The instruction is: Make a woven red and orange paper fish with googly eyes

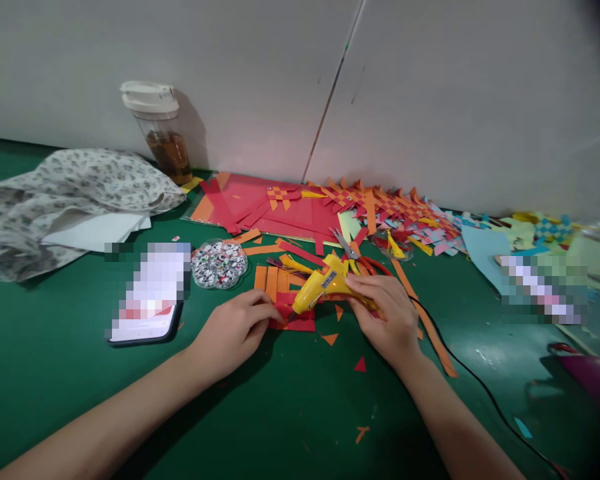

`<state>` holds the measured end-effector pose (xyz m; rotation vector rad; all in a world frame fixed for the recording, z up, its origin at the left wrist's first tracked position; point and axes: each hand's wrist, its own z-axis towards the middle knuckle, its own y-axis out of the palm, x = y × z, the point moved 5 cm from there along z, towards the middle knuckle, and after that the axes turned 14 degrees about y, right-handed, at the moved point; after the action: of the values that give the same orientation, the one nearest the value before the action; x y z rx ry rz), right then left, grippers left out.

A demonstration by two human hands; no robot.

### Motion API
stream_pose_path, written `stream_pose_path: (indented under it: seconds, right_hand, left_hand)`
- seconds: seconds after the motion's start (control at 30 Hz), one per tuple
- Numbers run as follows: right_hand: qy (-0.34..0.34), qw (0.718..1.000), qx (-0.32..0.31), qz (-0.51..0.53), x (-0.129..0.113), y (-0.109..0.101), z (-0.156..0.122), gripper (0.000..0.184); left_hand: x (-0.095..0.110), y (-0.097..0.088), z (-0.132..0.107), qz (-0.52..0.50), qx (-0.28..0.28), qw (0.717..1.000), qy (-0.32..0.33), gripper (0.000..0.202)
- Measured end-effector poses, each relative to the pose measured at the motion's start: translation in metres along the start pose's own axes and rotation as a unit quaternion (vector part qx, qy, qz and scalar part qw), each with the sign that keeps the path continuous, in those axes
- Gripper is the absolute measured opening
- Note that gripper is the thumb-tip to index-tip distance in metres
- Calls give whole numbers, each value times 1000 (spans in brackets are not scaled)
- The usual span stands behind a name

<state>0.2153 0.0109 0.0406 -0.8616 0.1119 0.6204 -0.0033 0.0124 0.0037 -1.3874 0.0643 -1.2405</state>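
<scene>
My right hand [387,317] grips a yellow glue gun [323,285], its nozzle pointing down-left at a small woven piece of red and orange paper strips [285,300] on the green table [80,387]. My left hand [237,330] rests on the table with fingers closed, pinching the left edge of that woven piece. The gun's black cord [460,370] trails off to the lower right.
A phone [147,300] lies left of the hands, beside a clear tray of googly eyes [219,263]. Red paper sheets [260,203], finished woven pieces [380,203], scissors [347,247], a jar [163,130] and a cloth [65,193] line the wall. Paper scraps litter the right side.
</scene>
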Motion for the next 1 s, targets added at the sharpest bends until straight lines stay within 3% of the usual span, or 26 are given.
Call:
stream_pose_path:
  seconds: [0.23,0.67,1.0]
  right_hand:
    - [-32,999,9,-5,-6,-4,2,36]
    - [31,999,11,9,6,-1,-1,30]
    - [20,1000,-24,2,3,3,-1,32]
  left_hand:
    - [1,-1,-1,1,-2,1000,0,31]
    - [-1,0,-1,-5,3,1000,1,31]
    - [0,0,0,-2,2,1000,-7,29]
